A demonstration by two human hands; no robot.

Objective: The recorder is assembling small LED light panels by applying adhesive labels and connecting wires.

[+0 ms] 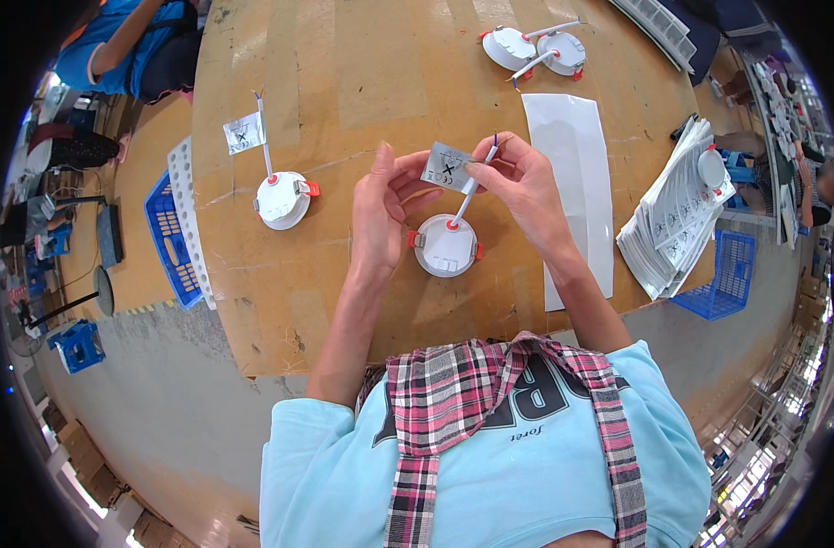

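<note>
A small round white downlight (446,252) with red-tipped side clips lies on the table in front of me. Its white cable (464,202) rises toward my right hand (527,194), which pinches a silvery printed label (442,164) against the cable. My left hand (380,212) is beside the label's left edge, thumb raised and fingers apart; whether a fingertip touches the label is hard to see. To the left lies another downlight (281,203), with a label (243,134) wrapped on its cable like a flag.
Two more downlights (510,48) lie at the far right. A white sheet (572,196) is right of my hand, beside a fanned stack of printed label sheets (673,215) topped by a white disc. Blue baskets (172,239) flank the table. A person in blue (129,46) is at far left.
</note>
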